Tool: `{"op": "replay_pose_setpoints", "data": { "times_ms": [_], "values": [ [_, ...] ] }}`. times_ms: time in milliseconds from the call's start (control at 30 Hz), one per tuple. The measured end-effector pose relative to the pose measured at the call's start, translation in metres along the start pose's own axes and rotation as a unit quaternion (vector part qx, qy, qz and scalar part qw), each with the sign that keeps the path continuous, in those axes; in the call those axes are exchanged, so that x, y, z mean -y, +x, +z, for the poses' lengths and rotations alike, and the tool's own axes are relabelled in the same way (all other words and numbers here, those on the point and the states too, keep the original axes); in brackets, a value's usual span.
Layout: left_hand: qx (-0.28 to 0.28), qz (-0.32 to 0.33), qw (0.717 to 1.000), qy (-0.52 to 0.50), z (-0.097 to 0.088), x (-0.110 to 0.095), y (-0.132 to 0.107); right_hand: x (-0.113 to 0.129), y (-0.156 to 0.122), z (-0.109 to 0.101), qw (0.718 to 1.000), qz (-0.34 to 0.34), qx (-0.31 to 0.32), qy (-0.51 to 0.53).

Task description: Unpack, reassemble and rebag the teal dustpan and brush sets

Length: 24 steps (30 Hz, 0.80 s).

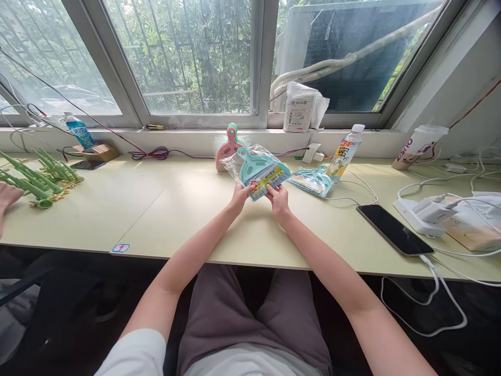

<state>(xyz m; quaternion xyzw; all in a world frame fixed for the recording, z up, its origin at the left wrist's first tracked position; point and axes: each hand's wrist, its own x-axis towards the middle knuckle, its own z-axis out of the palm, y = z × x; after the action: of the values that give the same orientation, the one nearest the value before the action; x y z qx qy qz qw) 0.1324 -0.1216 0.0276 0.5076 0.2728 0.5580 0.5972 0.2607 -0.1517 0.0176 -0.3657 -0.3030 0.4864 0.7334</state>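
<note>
Above the table in front of me is a teal mini dustpan and brush set [256, 166] in clear plastic wrap with a yellow-green label. My left hand [238, 199] is closed on its lower left edge, and my right hand [279, 200] grips the lower right, thumbs on the front. The set is tilted, its handle pointing up and left. Behind it a pink dustpan set [230, 146] leans upright near the wall, with some green showing at its top. Another wrapped teal set [313, 180] lies flat to the right, beside a drink bottle [344, 154].
A smartphone [395, 230] with a white cable lies at the right, near a power strip [422, 216] and a paper cup [418, 149]. Green plastic pieces [43, 180] lie at the left, by another person's hand [10, 194]. A wrapped packet [301, 109] stands on the windowsill.
</note>
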Motion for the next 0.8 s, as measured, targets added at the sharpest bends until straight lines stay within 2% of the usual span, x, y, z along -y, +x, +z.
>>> {"op": "replay_pose_setpoints", "data": {
  "times_ms": [100,233,367,567,733,800],
  "values": [
    [-0.046,0.065,0.995,0.059,0.003,-0.001,-0.005,0.000,-0.002,0.002,1.000,0.000,0.008,0.012],
    [-0.043,0.129,0.983,0.126,0.005,-0.003,-0.012,0.005,-0.003,0.003,0.999,-0.018,0.025,0.019],
    [-0.031,0.097,0.987,0.125,0.006,0.003,-0.012,0.010,-0.002,0.001,0.999,-0.027,0.014,0.015],
    [0.052,0.027,0.998,0.038,0.012,0.000,-0.009,0.011,0.000,-0.002,0.999,-0.033,0.001,0.035],
    [0.038,0.042,0.998,-0.005,0.009,-0.006,-0.006,0.008,-0.002,0.001,0.999,-0.033,0.022,0.014],
    [0.043,0.016,0.999,-0.022,0.006,-0.005,-0.005,0.007,-0.003,0.001,0.999,-0.031,0.020,0.011]
  ]
}}
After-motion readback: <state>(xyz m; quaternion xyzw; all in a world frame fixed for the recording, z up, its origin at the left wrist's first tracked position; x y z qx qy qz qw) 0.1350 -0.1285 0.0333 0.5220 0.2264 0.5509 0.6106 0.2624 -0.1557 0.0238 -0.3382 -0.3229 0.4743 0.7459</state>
